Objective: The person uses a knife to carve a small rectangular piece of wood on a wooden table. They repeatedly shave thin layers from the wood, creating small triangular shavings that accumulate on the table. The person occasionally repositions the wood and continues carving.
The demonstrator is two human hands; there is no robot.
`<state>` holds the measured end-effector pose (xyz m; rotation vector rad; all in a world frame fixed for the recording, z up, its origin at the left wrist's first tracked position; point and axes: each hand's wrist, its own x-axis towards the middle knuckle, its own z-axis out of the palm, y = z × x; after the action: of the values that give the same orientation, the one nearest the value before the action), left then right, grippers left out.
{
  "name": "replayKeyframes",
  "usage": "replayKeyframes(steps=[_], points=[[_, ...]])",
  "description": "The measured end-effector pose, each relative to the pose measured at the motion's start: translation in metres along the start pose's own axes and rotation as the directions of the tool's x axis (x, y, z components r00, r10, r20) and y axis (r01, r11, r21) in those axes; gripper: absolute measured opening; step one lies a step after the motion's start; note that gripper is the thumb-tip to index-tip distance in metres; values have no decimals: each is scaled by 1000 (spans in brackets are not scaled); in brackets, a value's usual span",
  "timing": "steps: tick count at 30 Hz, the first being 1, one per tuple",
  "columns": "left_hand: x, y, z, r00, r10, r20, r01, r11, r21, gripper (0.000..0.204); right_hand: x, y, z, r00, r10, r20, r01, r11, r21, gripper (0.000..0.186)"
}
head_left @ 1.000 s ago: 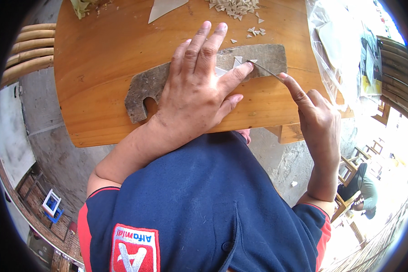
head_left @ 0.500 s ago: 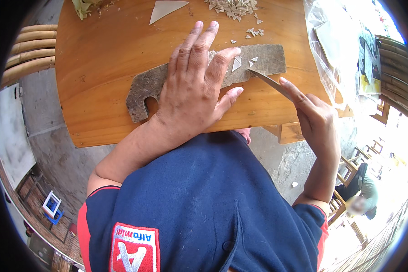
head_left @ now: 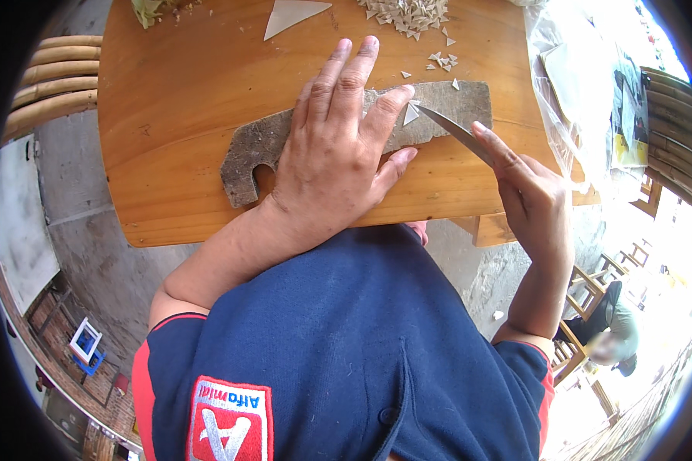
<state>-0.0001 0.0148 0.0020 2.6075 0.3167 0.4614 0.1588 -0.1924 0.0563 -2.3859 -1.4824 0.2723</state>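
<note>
My left hand lies flat with its fingers spread over a worn grey wooden board, which has a notch near its left end. Its index fingertip touches a small white triangular piece on the board. In my right hand is a knife, index finger stretched along the back of the blade. The blade's tip rests at the upper part of that white piece, beside my left index finger. A tiny white triangle sits near the board's far edge.
A pile of small white triangles lies beyond the board, with a few loose ones nearer. Further left is a larger white triangular sheet. Clear plastic covers the table's right side. A person is at the far right.
The knife tip has moved left and up onto the larger white piece. Of the tiny triangles beside it, one now shows near the board's far edge. My left hand has stayed on the board.
</note>
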Motion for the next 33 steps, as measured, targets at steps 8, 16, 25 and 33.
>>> replayKeyframes(steps=[8, 16, 25, 33], points=[[-1, -1, -2, 1000, 24, 17, -24, 1000, -9, 56, -8, -8, -1, 997, 63, 32, -62, 997, -45, 68], [-1, -2, -3, 999, 40, 33, -39, 999, -20, 51, -7, -4, 0, 996, 77, -43, -78, 996, -32, 68], [-1, -1, -2, 999, 50, -10, -50, 999, -18, 48, -8, -39, 15, 984, 179, -18, -174, 974, 144, 68], [0, 0, -3, 999, 36, 0, -36, 999, -35, 46, -9, -50, 22, 965, 261, 36, -264, 955, 135, 65]])
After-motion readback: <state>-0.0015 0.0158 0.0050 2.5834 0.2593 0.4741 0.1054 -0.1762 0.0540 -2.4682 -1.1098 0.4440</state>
